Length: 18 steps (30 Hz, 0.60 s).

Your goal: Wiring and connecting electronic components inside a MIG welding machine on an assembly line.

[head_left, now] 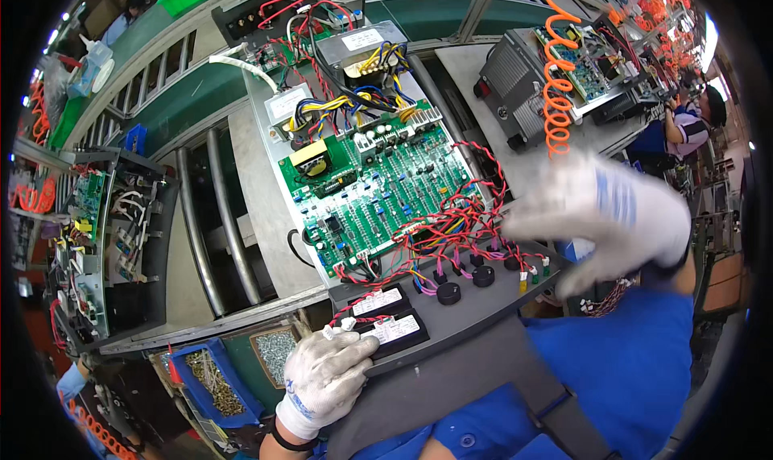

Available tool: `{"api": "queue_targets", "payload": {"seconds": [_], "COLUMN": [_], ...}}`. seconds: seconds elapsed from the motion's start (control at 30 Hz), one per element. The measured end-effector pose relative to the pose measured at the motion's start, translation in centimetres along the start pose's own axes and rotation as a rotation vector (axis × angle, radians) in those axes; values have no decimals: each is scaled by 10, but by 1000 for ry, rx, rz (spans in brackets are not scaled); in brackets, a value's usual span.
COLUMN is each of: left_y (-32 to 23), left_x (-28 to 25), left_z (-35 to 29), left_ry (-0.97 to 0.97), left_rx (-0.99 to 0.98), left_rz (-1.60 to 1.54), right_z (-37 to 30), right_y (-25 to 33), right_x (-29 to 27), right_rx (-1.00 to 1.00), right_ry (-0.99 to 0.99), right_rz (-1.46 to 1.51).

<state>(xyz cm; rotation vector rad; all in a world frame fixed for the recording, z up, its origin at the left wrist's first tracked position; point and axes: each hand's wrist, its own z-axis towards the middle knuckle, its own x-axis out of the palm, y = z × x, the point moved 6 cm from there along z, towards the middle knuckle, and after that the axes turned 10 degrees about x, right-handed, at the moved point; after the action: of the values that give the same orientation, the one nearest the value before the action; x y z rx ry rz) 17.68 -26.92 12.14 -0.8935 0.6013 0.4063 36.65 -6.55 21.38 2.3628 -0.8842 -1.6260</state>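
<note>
My left hand (326, 379), in a white glove, curls its fingers over the near left corner of a dark grey panel (491, 311). Its fingertips lie beside two black modules with white labels (390, 331) and small white connectors (346, 324). Blurred by motion, my right hand (604, 218), gloved too, is above the panel's right end, thumb and fingers apart with nothing visible between them. Beyond the panel lies a green circuit board (386, 198) in an open metal chassis. Red twisted wires (459, 218) run from the board to the panel, which also bears round black knobs (448, 293).
An orange coiled hose (557, 81) hangs near my right hand. Other open units stand at the left (121, 242) and at the right (523, 81). Metal rollers (229, 218) cross the line. A blue bin of screws (213, 383) stands below left. Another person (692, 126) is at far right.
</note>
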Motion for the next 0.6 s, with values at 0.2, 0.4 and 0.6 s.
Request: {"api": "queue_targets", "payload": {"seconds": [0.2, 0.4, 0.6], "left_y": [-6, -29, -40], "left_x": [20, 28, 43], "left_z": [-12, -23, -13], "left_ry": [142, 42, -192], "left_rx": [-35, -200, -292], "left_rz": [153, 181, 251], "right_z": [-26, -42, -41], "right_y": [8, -8, -68], "right_x": [101, 101, 43], "right_rx": [220, 66, -100], "right_ry": [-99, -79, -273], "right_rz": [-146, -117, 465]}}
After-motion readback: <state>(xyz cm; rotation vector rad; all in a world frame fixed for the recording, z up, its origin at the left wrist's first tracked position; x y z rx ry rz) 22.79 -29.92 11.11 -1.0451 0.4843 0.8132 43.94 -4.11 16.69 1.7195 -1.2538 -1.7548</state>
